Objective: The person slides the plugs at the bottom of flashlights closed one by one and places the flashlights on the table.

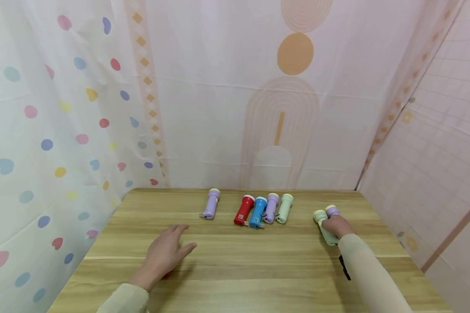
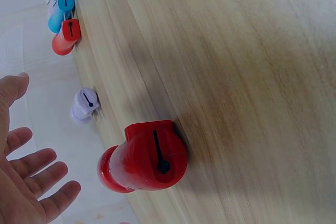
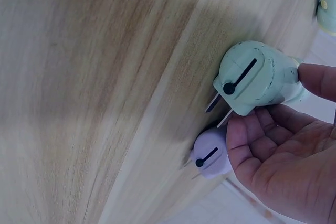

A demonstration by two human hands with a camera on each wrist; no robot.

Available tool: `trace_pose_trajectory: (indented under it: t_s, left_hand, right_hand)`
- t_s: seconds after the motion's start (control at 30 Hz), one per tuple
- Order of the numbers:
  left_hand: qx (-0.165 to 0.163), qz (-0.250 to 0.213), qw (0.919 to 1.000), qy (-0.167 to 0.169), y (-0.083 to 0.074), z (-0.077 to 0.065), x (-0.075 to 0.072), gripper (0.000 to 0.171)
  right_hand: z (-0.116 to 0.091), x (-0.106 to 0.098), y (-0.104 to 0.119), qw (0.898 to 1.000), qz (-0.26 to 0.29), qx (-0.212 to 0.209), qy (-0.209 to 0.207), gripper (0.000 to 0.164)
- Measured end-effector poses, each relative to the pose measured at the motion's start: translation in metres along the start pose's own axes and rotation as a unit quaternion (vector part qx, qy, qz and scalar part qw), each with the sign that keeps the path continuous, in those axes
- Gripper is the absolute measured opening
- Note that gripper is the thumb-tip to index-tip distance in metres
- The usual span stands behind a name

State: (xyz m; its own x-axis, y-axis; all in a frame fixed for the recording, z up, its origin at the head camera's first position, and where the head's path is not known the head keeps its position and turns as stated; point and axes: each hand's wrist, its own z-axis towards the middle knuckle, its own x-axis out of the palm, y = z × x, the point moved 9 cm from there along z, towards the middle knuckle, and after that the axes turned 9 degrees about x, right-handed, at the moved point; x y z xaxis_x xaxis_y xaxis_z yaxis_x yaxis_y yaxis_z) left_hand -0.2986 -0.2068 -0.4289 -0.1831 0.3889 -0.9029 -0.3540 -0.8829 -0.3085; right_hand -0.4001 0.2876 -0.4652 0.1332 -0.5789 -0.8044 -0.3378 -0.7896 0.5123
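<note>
On the right side of the table, my right hand (image 1: 338,226) grips a pale green flashlight (image 3: 252,77) between thumb and fingers. Two metal prongs stick out near its base. A lilac flashlight (image 3: 211,153) lies right beside it, against my curled fingers. My left hand (image 1: 164,250) hovers over the left part of the table, fingers spread and holding nothing. Below that hand lies a red flashlight (image 2: 149,156), mostly hidden in the head view.
Toward the back middle lie a red flashlight (image 1: 244,210), a blue flashlight (image 1: 258,213), a lilac flashlight (image 1: 271,208) and a pale green flashlight (image 1: 284,208), side by side. Another lilac flashlight (image 1: 211,204) lies left of them. Patterned curtains (image 1: 203,130) surround the wooden table (image 1: 258,269).
</note>
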Motion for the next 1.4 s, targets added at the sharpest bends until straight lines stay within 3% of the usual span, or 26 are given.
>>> trace_pose_trajectory:
  t_s: [0.43,0.83,1.0,1.23,1.4]
  left_hand:
    - [0.003,-0.006,1.0000,0.004,-0.006,0.000,0.005,0.060]
    - [0.017,-0.005,0.9998,-0.006,-0.012,0.001,0.007,0.057]
    - [0.025,-0.004,0.9996,-0.010,-0.014,0.004,0.006,0.057]
    - [0.023,-0.003,0.9997,-0.002,-0.015,0.006,0.005,0.057]
    - [0.022,-0.005,0.9997,-0.003,-0.017,0.006,0.003,0.057]
  right_hand:
    - [-0.010,0.000,0.004,1.000,-0.021,-0.008,0.000,0.035]
    - [-0.015,0.004,0.002,1.000,-0.020,0.011,-0.009,0.040]
    - [-0.014,0.009,0.007,1.000,0.006,0.000,-0.023,0.041]
    - [-0.013,0.018,0.022,0.998,0.063,0.006,-0.013,0.028]
    - [-0.014,0.024,0.037,0.995,0.100,0.002,-0.004,0.036]
